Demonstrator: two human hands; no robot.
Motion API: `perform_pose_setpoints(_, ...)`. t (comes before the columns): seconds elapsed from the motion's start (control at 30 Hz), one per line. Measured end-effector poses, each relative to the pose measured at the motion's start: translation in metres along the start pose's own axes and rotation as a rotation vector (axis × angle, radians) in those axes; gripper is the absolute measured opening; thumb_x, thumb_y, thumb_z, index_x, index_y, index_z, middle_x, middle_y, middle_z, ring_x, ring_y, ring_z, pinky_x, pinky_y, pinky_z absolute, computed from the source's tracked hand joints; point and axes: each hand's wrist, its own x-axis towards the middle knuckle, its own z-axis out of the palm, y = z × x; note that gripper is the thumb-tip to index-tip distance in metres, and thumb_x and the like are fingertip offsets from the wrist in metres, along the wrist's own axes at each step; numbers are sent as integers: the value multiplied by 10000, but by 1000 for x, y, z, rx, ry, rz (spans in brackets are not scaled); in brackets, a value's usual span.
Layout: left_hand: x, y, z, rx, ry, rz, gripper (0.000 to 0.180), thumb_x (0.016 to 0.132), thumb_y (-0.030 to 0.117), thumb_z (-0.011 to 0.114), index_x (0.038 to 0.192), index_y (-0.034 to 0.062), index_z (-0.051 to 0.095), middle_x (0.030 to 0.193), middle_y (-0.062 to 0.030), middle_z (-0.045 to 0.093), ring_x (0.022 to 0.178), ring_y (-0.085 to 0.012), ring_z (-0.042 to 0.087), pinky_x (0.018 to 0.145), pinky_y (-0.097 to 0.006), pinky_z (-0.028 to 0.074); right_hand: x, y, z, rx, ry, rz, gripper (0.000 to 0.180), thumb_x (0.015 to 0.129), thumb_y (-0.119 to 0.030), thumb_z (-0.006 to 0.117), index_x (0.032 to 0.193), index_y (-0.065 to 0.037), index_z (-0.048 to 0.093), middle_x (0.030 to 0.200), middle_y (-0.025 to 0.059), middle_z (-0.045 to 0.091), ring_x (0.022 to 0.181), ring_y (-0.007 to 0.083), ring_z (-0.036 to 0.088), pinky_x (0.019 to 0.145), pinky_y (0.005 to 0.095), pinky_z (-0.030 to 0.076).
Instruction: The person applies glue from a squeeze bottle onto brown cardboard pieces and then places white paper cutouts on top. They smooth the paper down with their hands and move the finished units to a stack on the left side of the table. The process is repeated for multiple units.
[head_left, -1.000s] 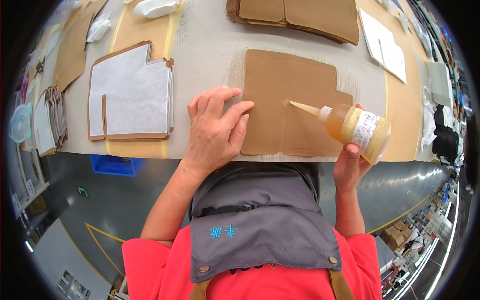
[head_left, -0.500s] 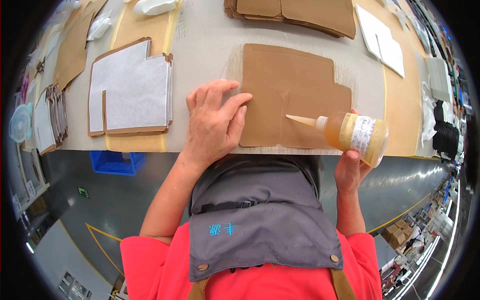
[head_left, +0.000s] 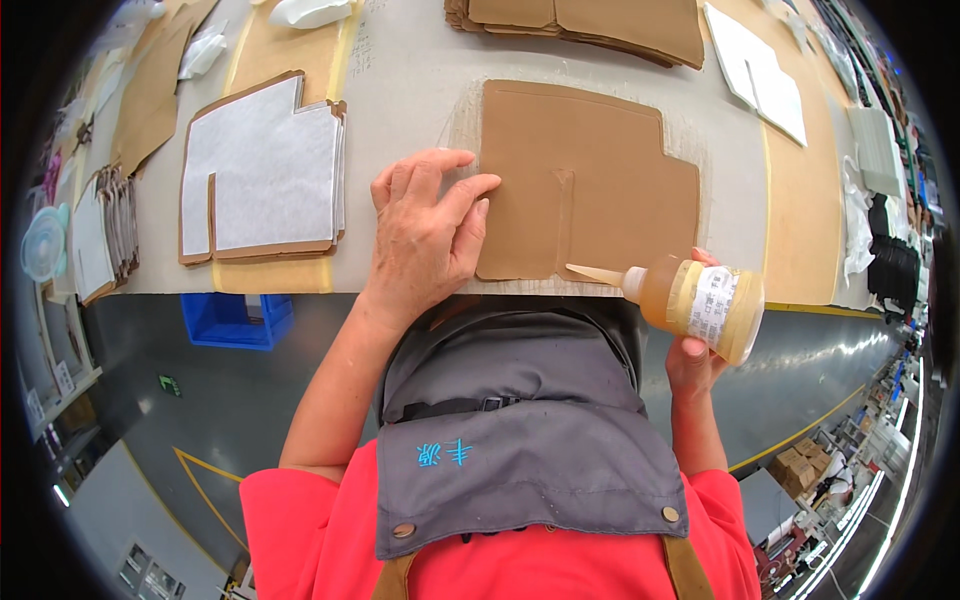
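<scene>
A flat brown panel (head_left: 600, 200) with a notched right corner lies on the table in front of me, a narrow strip marked from its middle to its near edge. My left hand (head_left: 428, 220) rests at the panel's left edge, fingers bent but apart and holding nothing. In my right hand (head_left: 692, 362) is a squeeze bottle (head_left: 700, 305) of amber liquid, tipped on its side. Its long tapered nozzle (head_left: 593, 273) points left, with the tip at the strip near the panel's near edge. The bottle hides part of my right fingers.
To the left lies a stack of brown panels faced with white sheets (head_left: 265, 180). More brown panels (head_left: 590, 28) are piled at the far side, and white cut sheets (head_left: 757, 75) lie far right. A blue crate (head_left: 237, 320) stands below the table edge (head_left: 390, 285).
My right hand has drawn the bottle toward me, so the nozzle tip has gone down the strip to near the panel's near edge. My left hand keeps its place on the panel.
</scene>
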Motion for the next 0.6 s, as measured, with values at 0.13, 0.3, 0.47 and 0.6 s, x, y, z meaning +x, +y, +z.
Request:
perform_pose_setpoints(0.13, 0, 0, 0, -6, 3, -8, 249, 878, 94, 660, 1116, 121, 730, 1250, -77, 599, 1171, -257, 548, 1041, -414, 329, 2, 0, -15, 93, 56, 28, 984, 798, -637, 777, 1479, -43, 386, 1452, 204, 516, 1332, 310, 528, 1060, 428, 495)
perform_pose_setpoints(0.3, 0, -2, 0, -42, 22, -27, 211, 864, 100, 669, 1065, 121, 729, 1213, -67, 600, 1196, -267, 533, 1052, -419, 330, 47, -11, -29, 671, 322, 289, 736, 991, -540, 579, 1522, -67, 388, 1503, 161, 503, 1325, 283, 558, 952, 361, 603)
perform_pose_setpoints(0.47, 1, -1, -1, -35, 1, -31, 202, 884, 94, 661, 1071, 118, 733, 1231, -81, 606, 1164, -263, 551, 1035, -410, 335, 67, -7, 3, 456, 104, 165, 727, 989, -524, 600, 1514, -62, 400, 1496, 140, 517, 1298, 262, 582, 972, 375, 592)
perform_pose_setpoints(0.6, 2, 0, -2, -41, -1, -37, 205, 879, 89, 664, 1069, 116, 735, 1223, -80, 607, 1165, -264, 550, 1030, -409, 338, 70, 1, 25, 308, -21, 79, 702, 974, -470, 666, 1479, -45, 425, 1427, 127, 563, 1263, 247, 598, 964, 440, 578)
